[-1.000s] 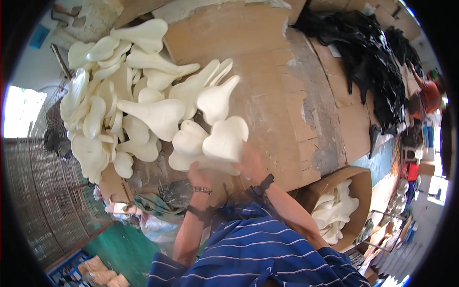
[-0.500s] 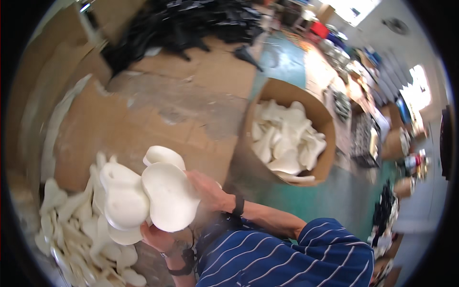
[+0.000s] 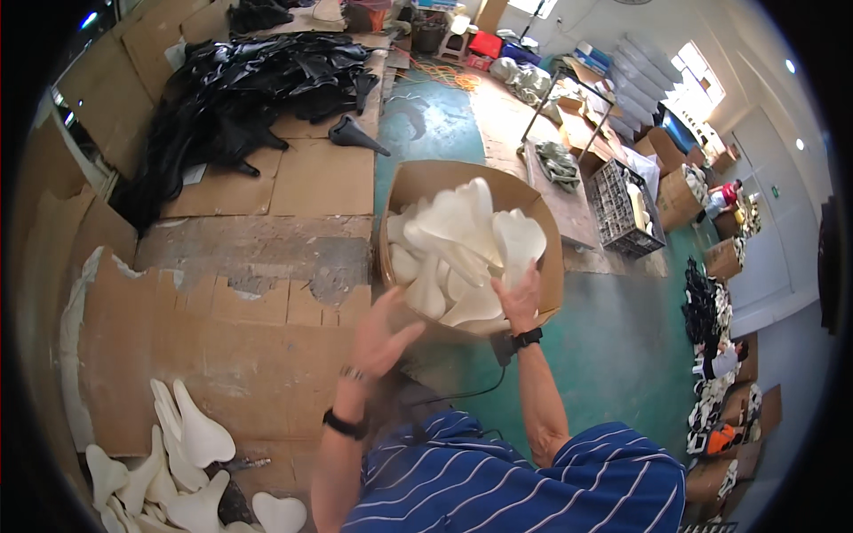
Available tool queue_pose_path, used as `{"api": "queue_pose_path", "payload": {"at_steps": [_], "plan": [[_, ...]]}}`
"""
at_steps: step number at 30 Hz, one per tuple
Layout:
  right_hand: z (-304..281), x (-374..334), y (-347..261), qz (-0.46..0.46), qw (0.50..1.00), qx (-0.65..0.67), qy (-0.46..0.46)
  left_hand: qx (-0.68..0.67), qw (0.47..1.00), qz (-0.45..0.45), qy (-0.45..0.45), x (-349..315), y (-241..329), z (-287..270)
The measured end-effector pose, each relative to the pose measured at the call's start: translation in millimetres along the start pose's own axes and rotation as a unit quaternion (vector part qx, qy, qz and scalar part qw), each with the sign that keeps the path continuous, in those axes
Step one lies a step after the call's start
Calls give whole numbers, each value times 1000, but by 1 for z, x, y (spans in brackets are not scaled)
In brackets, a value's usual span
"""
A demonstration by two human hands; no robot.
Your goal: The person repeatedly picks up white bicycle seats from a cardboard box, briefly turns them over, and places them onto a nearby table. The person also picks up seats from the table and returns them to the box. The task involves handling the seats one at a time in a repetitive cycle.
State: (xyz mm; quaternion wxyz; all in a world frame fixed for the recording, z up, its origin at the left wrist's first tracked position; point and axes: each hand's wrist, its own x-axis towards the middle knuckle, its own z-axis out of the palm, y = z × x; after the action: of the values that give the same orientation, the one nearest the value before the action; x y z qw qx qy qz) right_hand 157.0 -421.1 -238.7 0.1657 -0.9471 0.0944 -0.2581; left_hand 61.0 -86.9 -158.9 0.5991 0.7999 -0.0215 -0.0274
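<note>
while the right hand [image 3: 522, 299] grips a cream piece [image 3: 519, 236] in the carton [image 3: 550, 271], the left hand [image 3: 380, 339] is spread, empty, nearby.

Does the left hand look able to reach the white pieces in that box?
Probably yes: the left hand looks empty beside the cardboard box, whose open top leaves the white pieces exposed.

Right hand [image 3: 522, 298] grips a cream saddle-shaped piece [image 3: 520, 238] within the cardboard carton [image 3: 422, 181], beside other cream pieces [image 3: 428, 291]. Left hand [image 3: 380, 338], fingers spread, near the carton's rim. Loose cream pieces [image 3: 206, 428] at lower left on the cardboard-covered counter [image 3: 200, 333]; black pieces [image 3: 258, 84] heaped beyond.
</note>
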Motion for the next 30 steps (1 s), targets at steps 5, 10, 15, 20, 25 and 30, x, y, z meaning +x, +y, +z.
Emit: {"api": "queue_pose_path", "payload": {"at_steps": [5,10,15,20,25,30], "plan": [[35,-52,-43,-56,951,43,-302,-5,982,-134,131,-103,-72,-48],[79,-105,-130,-226,847,180,-447,237,857,-300,345,-257,-153,-100],[83,-142,-231,-357,707,193,-579,354,738,-552,160,-377,-148,-88],[88,-181,-298,-499,609,170,-593,455,691,-549,116,-469,-188,-18],[92,-221,-341,-527,535,143,-645,495,683,-491,217,-490,-211,-29],[85,-260,-403,-529,460,185,-689,491,733,-432,188,-489,-183,-65]]}}
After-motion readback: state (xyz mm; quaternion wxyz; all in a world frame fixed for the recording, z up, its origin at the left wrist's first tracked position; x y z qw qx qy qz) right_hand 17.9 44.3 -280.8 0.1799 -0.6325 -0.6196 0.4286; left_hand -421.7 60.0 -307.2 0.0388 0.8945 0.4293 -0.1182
